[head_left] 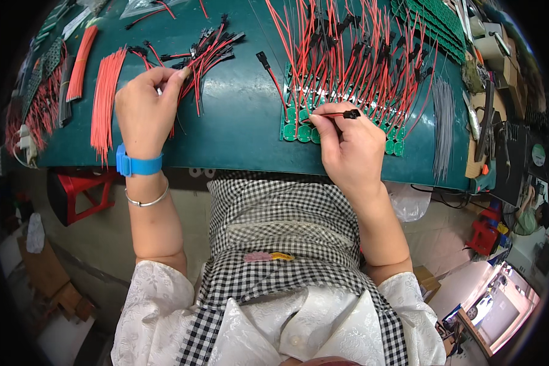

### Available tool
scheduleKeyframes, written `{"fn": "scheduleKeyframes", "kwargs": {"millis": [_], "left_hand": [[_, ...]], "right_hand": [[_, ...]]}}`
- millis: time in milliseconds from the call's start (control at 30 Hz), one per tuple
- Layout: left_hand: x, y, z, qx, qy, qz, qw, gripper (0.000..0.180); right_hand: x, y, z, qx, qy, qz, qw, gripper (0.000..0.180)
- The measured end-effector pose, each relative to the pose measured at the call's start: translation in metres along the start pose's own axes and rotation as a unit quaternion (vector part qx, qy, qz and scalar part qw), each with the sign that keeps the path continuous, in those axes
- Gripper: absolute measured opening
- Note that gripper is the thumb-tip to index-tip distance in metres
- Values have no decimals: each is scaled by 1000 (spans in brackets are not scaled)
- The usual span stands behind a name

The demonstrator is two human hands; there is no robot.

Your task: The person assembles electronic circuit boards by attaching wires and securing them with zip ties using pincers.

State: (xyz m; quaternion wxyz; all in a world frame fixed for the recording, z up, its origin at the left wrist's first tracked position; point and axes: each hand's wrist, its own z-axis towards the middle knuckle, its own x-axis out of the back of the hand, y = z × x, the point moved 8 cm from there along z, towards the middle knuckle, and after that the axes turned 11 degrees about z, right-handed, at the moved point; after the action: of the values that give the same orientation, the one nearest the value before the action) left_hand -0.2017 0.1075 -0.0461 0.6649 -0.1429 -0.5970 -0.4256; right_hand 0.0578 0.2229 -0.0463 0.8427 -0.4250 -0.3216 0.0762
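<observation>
My left hand [145, 107], thumb and forefinger pinched together, is at the near side of a loose pile of connector leads [208, 53] with red and black wires and black plugs. What lies between those fingertips is too small to tell. In my right hand [355, 143] a connector lead [334, 114] is pinched, its black plug sticking out over the fingers. That hand is over the near edge of a panel of small round green circuit boards [290, 131]. Many leads stand up from the panel in rows.
Bundles of cut red wire [108, 100] lie left of my left hand. A bundle of grey wire [442, 125] is at the right of the green tabletop [244, 137]. Green board panels [430, 27] are stacked at the far right. A red stool [85, 192] stands below the table.
</observation>
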Motion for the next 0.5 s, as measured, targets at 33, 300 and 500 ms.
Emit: {"fn": "scheduleKeyframes", "kwargs": {"millis": [33,300,500], "left_hand": [[2,0,-4,-1,-1,-1,1000,29],[10,-17,-26,99,-71,-111,986,29],[12,-17,-41,82,-69,-179,978,26]], "right_hand": [[-1,1,-1,-1,1,-1,1000,8],[0,-2,-2,9,5,-3,1000,9],[1,0,-3,1,1,11,1000,11]]}}
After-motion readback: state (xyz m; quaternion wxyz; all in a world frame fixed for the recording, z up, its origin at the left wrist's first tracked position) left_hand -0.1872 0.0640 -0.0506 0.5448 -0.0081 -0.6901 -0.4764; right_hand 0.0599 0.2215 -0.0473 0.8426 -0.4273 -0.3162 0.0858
